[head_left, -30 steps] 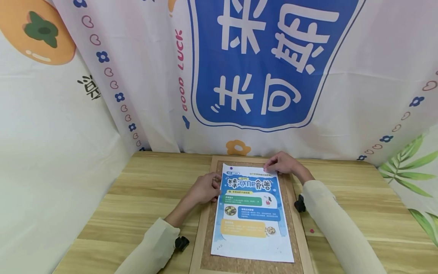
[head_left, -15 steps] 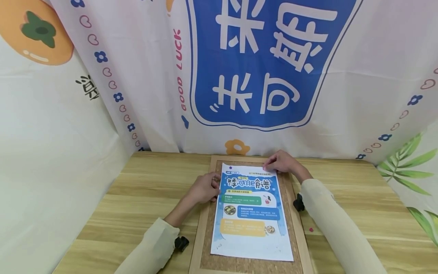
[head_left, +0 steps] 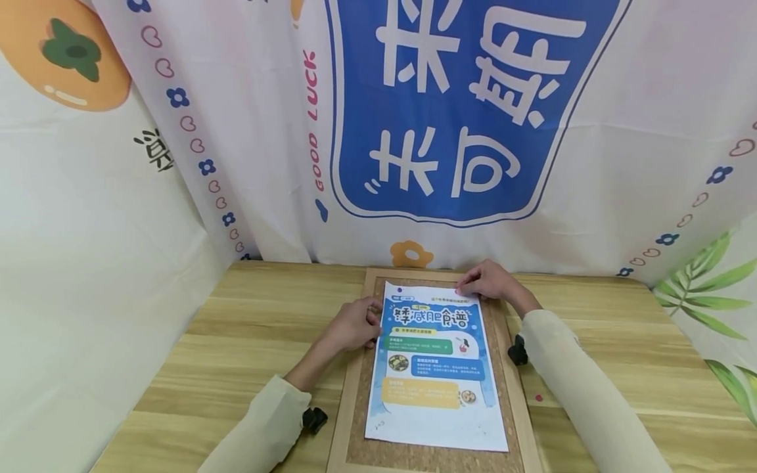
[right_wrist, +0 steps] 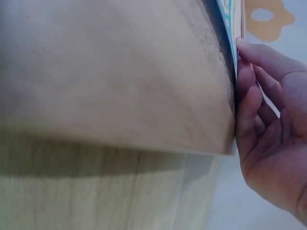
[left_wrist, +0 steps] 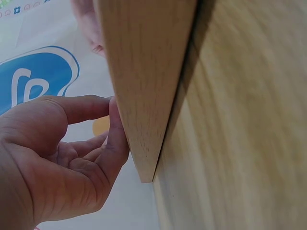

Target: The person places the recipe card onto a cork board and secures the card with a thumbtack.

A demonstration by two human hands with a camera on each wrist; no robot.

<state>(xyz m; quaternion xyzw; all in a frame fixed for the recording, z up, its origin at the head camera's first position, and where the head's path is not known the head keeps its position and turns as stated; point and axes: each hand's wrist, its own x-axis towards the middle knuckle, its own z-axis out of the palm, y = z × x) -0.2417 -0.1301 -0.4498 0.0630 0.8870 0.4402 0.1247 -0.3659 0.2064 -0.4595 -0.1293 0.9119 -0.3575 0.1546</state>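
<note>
A printed paper sheet (head_left: pixel 437 420) lies on a wood-framed cork board (head_left: pixel 378 453). A purple pin (head_left: pixel 399 290) sits at its top-left corner. At the top-right corner my right hand (head_left: pixel 487 281) pinches a pink pin (head_left: pixel 458 291) against the sheet. In the right wrist view, the thumb of that hand (right_wrist: pixel 276 96) is on the pink pin head (right_wrist: pixel 238 39), other fingers curled by the board. My left hand (head_left: pixel 353 324) pinches the sheet's left edge with thumb and forefinger. In the left wrist view the frame (left_wrist: pixel 144 86) partly hides the fingertips of this hand (left_wrist: pixel 62 153).
A small pink-red pin (head_left: pixel 539 397) lies on the wooden table (head_left: pixel 236 355), right of the board. Behind the table's back edge hangs a printed cloth (head_left: pixel 278 217). A dark strap piece is on each sleeve.
</note>
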